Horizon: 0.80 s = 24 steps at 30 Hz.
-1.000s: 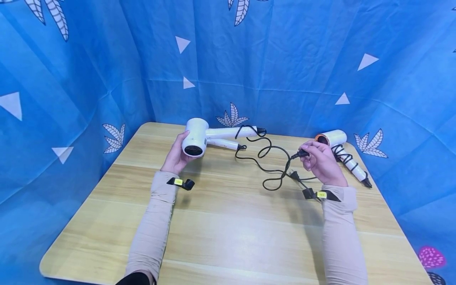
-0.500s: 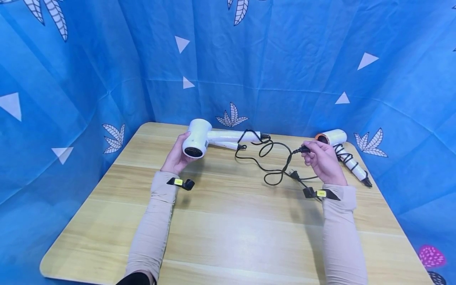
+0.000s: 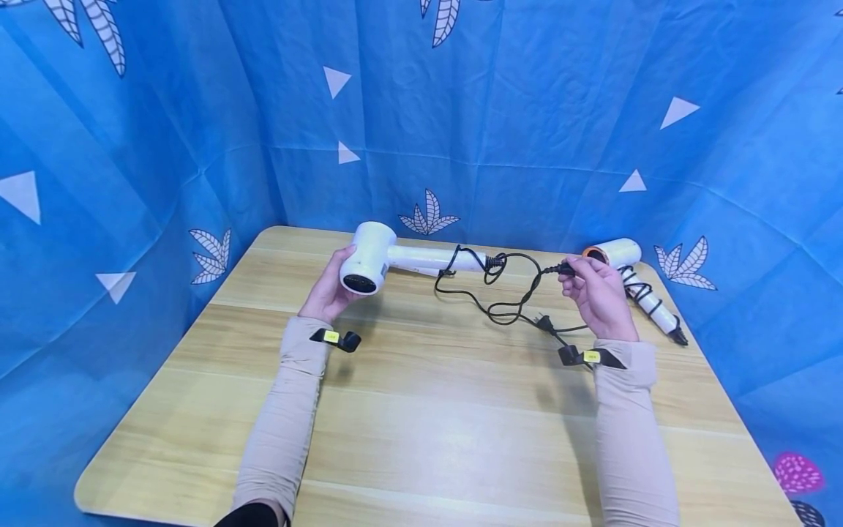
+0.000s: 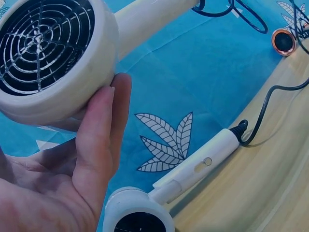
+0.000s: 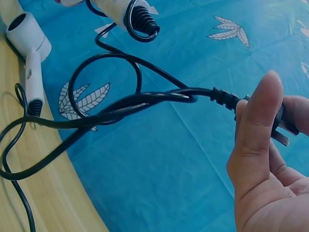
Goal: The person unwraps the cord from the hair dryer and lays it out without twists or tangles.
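Note:
My left hand [image 3: 329,289] holds a white hair dryer [image 3: 372,252] by its head, the round grille [image 4: 38,46] facing the left wrist camera. Its handle points right, with black cord [image 5: 113,108] looped around the far end. My right hand [image 3: 599,296] pinches the black plug [image 3: 565,269] of that cord between thumb and fingers; the metal prongs [image 5: 281,137] show past the thumb in the right wrist view. Between the hands the cord hangs in twisted loops. Behind the held dryer lies a second white hair dryer [image 4: 198,164], mostly hidden in the head view.
A third white hair dryer [image 3: 619,254] with an orange rim lies at the back right, its cord wound around the handle. Another black plug [image 3: 544,322] lies on the wooden table [image 3: 421,424]. Blue patterned curtain [image 3: 540,146] surrounds the back and sides.
The held dryer's handle has swung down and slightly right, covering more of the second dryer. The cord loops between the hands have drawn up and tightened. My right hand stays nearly in place.

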Tool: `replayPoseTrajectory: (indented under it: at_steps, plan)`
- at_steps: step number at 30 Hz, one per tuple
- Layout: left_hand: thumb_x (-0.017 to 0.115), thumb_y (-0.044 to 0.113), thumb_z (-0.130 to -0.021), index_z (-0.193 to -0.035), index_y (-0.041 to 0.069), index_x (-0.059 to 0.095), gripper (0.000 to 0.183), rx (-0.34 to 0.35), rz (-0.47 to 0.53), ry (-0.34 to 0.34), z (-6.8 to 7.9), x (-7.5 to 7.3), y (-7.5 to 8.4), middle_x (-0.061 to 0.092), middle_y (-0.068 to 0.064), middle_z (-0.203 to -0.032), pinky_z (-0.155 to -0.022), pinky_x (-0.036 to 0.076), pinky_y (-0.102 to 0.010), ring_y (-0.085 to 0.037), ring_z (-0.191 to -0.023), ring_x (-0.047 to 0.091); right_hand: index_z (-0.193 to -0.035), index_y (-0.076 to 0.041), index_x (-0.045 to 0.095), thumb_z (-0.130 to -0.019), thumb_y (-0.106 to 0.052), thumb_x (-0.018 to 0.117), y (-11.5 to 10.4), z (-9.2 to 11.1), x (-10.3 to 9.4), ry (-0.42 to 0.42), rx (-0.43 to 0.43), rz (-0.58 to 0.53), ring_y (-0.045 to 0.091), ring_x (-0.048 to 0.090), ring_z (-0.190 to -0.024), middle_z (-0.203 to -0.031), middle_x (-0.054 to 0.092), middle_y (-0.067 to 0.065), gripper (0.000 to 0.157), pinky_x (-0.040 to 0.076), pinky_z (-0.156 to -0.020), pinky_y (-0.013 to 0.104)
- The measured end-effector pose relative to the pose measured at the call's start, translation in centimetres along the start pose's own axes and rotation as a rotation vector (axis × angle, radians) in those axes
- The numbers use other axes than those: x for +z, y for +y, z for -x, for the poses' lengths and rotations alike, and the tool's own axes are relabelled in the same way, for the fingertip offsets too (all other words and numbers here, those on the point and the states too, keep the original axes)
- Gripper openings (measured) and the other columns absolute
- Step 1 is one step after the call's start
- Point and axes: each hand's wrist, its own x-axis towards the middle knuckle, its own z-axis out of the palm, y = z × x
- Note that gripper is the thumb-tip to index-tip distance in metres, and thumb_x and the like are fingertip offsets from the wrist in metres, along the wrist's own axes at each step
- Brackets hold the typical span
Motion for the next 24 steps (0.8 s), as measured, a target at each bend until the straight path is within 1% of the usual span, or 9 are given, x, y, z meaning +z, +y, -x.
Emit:
replayPoseTrajectory:
  at_steps: [5,8,12,17,22,24]
  plan:
    - [0.062,0.05,-0.097,-0.15,0.021,0.038,0.064,-0.004,-0.013,-0.01,0.14,0.12,0.0,0.063,0.001,-0.12,-0.078,0.06,-0.027,-0.014,-0.102,0.067,-0.097,-0.005,0.071,-0.102,-0.009,0.064,0.13,-0.15,0.08,0.027,-0.03,-0.022,0.007,0.067,-0.061,-0.076,0.073,0.003,0.009,0.058,-0.057,0.016]
    - [0.062,0.049,-0.097,-0.15,0.021,0.037,0.065,-0.004,-0.028,-0.017,0.23,0.2,-0.07,0.063,0.001,-0.119,-0.078,0.06,-0.026,-0.014,-0.102,0.066,-0.097,-0.004,0.069,-0.101,-0.009,0.065,0.16,-0.2,0.15,0.034,-0.043,-0.054,0.008,0.068,-0.061,-0.075,0.073,0.005,0.008,0.059,-0.058,0.016]
    - [0.06,0.049,-0.097,-0.146,0.022,0.04,0.059,0.004,-0.053,-0.032,0.31,0.3,-0.18,0.064,0.002,-0.116,-0.077,0.06,-0.027,-0.013,-0.1,0.067,-0.097,-0.004,0.067,-0.1,-0.011,0.067,0.12,-0.2,0.28,0.058,-0.066,-0.073,0.008,0.068,-0.06,-0.075,0.073,0.005,0.008,0.059,-0.058,0.016]
    - [0.059,0.047,-0.098,-0.133,0.021,0.048,0.045,0.017,-0.066,-0.055,0.14,0.34,-0.28,0.072,0.004,-0.105,-0.072,0.06,-0.027,-0.012,-0.092,0.071,-0.098,-0.004,0.065,-0.1,-0.011,0.067,-0.03,-0.16,0.46,0.085,-0.097,-0.097,0.009,0.068,-0.061,-0.079,0.072,0.004,0.008,0.061,-0.06,0.017]
    - [0.055,0.045,-0.1,-0.129,0.021,0.05,0.038,0.023,-0.091,-0.069,-0.1,0.3,-0.38,0.073,0.005,-0.102,-0.072,0.06,-0.027,-0.011,-0.09,0.072,-0.095,-0.004,0.066,-0.1,-0.01,0.067,-0.03,-0.1,0.66,0.083,-0.128,-0.136,0.01,0.069,-0.062,-0.083,0.073,0.005,0.008,0.062,-0.061,0.018]
    - [0.054,0.044,-0.1,-0.128,0.021,0.051,0.037,0.025,-0.107,-0.07,-0.11,0.32,-0.38,0.073,0.005,-0.102,-0.072,0.06,-0.027,-0.011,-0.09,0.072,-0.094,-0.003,0.065,-0.1,-0.008,0.067,-0.01,-0.07,0.74,0.068,-0.143,-0.162,0.011,0.07,-0.063,-0.084,0.074,0.006,0.008,0.062,-0.062,0.019]
